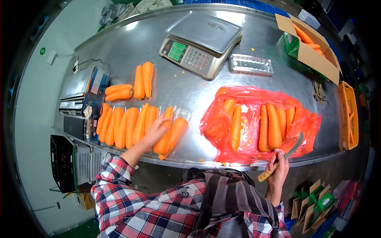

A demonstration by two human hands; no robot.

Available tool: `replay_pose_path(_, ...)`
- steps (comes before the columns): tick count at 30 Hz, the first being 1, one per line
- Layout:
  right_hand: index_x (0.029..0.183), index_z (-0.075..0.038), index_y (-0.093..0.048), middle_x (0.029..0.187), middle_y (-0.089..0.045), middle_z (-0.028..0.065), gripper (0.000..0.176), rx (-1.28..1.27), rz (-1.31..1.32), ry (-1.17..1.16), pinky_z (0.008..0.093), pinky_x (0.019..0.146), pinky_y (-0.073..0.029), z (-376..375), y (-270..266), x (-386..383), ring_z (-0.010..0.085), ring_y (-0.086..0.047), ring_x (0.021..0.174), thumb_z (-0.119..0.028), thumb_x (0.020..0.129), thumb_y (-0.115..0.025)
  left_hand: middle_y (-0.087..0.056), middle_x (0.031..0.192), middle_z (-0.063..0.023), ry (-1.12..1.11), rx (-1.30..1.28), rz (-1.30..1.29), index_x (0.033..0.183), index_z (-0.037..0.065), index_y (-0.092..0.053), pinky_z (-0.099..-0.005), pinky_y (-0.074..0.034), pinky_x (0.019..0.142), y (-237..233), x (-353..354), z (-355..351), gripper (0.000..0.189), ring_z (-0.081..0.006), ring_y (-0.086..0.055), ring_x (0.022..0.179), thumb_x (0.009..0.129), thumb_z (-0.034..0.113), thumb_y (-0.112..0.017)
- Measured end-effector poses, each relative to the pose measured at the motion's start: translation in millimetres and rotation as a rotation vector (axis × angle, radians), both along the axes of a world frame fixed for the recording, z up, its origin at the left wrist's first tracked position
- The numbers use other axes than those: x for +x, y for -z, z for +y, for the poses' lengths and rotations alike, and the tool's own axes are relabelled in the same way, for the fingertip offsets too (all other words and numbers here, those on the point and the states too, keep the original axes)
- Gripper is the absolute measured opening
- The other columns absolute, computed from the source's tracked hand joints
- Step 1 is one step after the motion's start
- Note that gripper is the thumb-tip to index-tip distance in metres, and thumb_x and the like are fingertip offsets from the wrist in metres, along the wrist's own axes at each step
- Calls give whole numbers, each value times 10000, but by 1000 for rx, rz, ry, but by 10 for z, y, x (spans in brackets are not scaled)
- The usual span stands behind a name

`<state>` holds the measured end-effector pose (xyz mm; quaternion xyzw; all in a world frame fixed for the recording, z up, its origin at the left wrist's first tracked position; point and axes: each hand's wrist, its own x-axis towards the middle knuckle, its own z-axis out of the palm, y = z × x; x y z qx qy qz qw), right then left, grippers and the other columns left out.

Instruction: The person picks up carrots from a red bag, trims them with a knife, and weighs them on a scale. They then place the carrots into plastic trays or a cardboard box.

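Observation:
My left hand (156,132) lies over the row of carrots in clear trays, its fingers on or just above a carrot (164,139) near the row's right end. To its right another carrot (178,133) lies tilted. My right hand (278,170) is closed around the wooden handle (266,174) of a curved knife, whose blade (295,146) points up and right over the edge of an open red plastic bag (214,127). Inside the bag lie several large carrots (274,127) and small orange scraps.
A digital scale (198,43) stands at the back, with a clear plastic tray stack (251,64) beside it. Two packs of carrots (143,81) lie behind the row. A wrapping machine (83,99) is at left. A carton (313,53) and an orange crate (343,115) hold carrots at right.

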<state>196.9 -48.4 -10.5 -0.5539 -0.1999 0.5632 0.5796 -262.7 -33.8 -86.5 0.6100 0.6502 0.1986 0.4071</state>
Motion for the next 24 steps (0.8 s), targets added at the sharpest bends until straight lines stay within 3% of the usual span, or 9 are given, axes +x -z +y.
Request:
replay_pose_path(2, 986, -33, -563, 635, -493, 18, 204, -9, 17, -15, 219, 350, -328, 10, 17, -27, 83, -383, 385, -225, 946, -505, -272, 1478, -174, -80, 35, 217, 1421, 50, -279, -350, -234, 1105, -217, 345, -92, 659, -293, -284, 1360, 838, 79, -585)
replay_pose_path(5, 988, -31, -563, 638, -496, 17, 209, -25, 30, -41, 216, 348, -324, 14, 35, -63, 81, -382, 388, -228, 946, -504, -272, 1481, -167, 12, 15, 52, 1456, 44, -171, -340, -229, 1105, -273, 199, -117, 717, -279, -267, 1371, 850, 50, -553)
replay_pose_path(11, 991, -33, -563, 644, -499, 13, 205, -16, 33, -79, 214, 348, -321, 73, 48, -113, 78, -382, 389, -226, 941, -510, -292, 1467, -182, 123, 53, -70, 1448, 54, -214, -346, -254, 1103, 106, 150, -168, 671, -296, -296, 1355, 857, 60, -534)
replay_pose_path(12, 992, -34, -562, 644, -499, 13, 205, -14, 36, -85, 215, 348, -321, 74, 63, -119, 78, -382, 389, -226, 940, -512, -290, 1460, -206, 166, 135, 30, 1436, 51, -251, -356, -262, 1098, 208, 195, -162, 672, -305, -299, 1352, 851, 116, -574)
replay_pose_path(15, 986, -13, -556, 611, -473, 29, 195, -42, 70, -65, 227, 356, -344, 97, 24, -155, 89, -378, 388, -197, 941, -510, -289, 1438, -256, 74, -39, 323, 1443, 30, -202, -411, -282, 1082, 90, 586, -67, 809, -372, -310, 1332, 826, 334, -626)
replay_pose_path(18, 983, -13, -553, 626, -470, 26, 195, -28, 43, -72, 218, 358, -336, 92, -29, -196, 84, -373, 392, -198, 945, -503, -335, 1375, -298, 74, -93, 600, 1455, 56, -165, -467, -336, 1036, -295, 987, -4, 1025, -456, -369, 1251, 692, 481, -701)
replay_pose_path(21, 989, -10, -557, 625, -480, 26, 201, -50, 37, -63, 210, 359, -329, 82, 10, -163, 80, -395, 398, -197, 948, -498, -428, 1250, -296, 48, -84, 652, 1460, 86, -167, -491, -429, 923, -137, 1033, 53, 1094, -436, -478, 1111, 607, 434, -756)
replay_pose_path(22, 984, -8, -557, 628, -486, 26, 205, -42, 47, -68, 212, 358, -328, 76, 36, -150, 79, -404, 401, -201, 951, -497, -481, 1131, -244, 42, -43, 604, 1460, 83, -168, -470, -453, 836, -51, 1003, 78, 1055, -382, -529, 996, 613, 368, -728)
replay_pose_path(24, 979, -8, -556, 631, -484, 27, 210, -33, 54, -87, 213, 356, -327, 71, 85, -114, 81, -403, 400, -205, 956, -486, -490, 1082, -217, 1, -3, 640, 1463, 111, -177, -451, -454, 796, 21, 1015, 143, 1030, -361, -538, 948, 613, 346, -710)
